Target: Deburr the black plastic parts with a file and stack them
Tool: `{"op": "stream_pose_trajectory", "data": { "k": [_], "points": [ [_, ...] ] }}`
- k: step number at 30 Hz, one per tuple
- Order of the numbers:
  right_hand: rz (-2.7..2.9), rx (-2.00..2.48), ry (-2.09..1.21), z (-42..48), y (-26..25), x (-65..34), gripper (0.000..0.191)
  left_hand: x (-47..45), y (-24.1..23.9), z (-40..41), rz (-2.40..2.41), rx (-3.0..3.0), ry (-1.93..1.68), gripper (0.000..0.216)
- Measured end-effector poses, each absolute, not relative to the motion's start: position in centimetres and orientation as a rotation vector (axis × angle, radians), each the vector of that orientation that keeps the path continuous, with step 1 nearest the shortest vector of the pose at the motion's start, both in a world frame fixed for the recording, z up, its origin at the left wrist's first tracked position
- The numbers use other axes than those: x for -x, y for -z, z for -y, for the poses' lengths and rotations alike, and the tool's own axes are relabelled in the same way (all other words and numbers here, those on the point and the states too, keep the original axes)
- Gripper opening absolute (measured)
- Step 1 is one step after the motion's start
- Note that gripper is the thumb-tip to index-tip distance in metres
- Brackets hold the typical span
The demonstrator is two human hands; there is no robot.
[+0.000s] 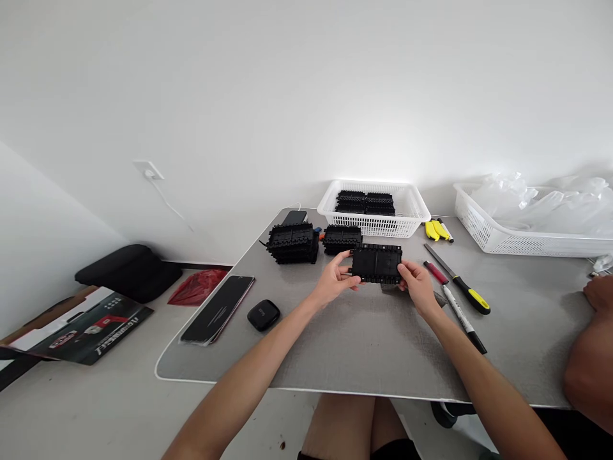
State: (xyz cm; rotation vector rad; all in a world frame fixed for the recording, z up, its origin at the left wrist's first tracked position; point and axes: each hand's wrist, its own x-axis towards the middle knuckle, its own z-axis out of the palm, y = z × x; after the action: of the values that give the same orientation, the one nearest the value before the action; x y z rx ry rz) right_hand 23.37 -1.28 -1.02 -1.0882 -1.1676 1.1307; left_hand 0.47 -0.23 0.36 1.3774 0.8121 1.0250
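Observation:
A flat black rectangular plastic part (377,263) with toothed long edges is held up above the table between my two hands. My left hand (336,279) pinches its left end, thumb at the lower corner. At the right end, my right hand (416,281) grips it with the thumb on the front face. Just behind it sits a short stack of similar black parts (341,238), and a taller stack (291,243) stands to the left. Below my right hand lies a grey object, mostly hidden.
A white basket (373,225) with more black parts stands at the back; another basket (541,244) holds plastic bags. Right of my hands lie a yellow-handled file (472,295), a marker (463,318) and yellow cutters (435,230). A black case (263,315) lies left. A co-worker's arm (594,345) rests at right.

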Motion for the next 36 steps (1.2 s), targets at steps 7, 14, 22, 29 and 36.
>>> {"op": "stream_pose_trajectory", "data": {
  "k": [7, 14, 22, 29, 36],
  "points": [
    [1.362, 1.231, -0.977, 1.2, 0.9, -23.9, 0.044, -0.3, -0.6, 0.3, -0.834, -1.371, -1.005, 0.081],
    [1.648, 1.924, 0.191, -0.1, 1.3, -28.7, 0.039, -0.3, -0.4, 0.0, -0.886, -1.326, -1.064, 0.083],
    [1.679, 2.265, 0.319, -1.2, 3.5, -31.0, 0.033, -0.4, -0.1, -0.1, -0.869, -1.324, -1.051, 0.085],
    [1.461, 1.809, 0.051, -1.5, 2.3, -30.0, 0.044, -0.6, 0.1, -0.2, -0.884, -1.309, -1.086, 0.083],
    [1.310, 1.280, -0.753, -0.6, 1.1, -25.0, 0.038, -0.8, -0.1, 0.1, -0.880, -1.280, -1.104, 0.082]
  ]
}}
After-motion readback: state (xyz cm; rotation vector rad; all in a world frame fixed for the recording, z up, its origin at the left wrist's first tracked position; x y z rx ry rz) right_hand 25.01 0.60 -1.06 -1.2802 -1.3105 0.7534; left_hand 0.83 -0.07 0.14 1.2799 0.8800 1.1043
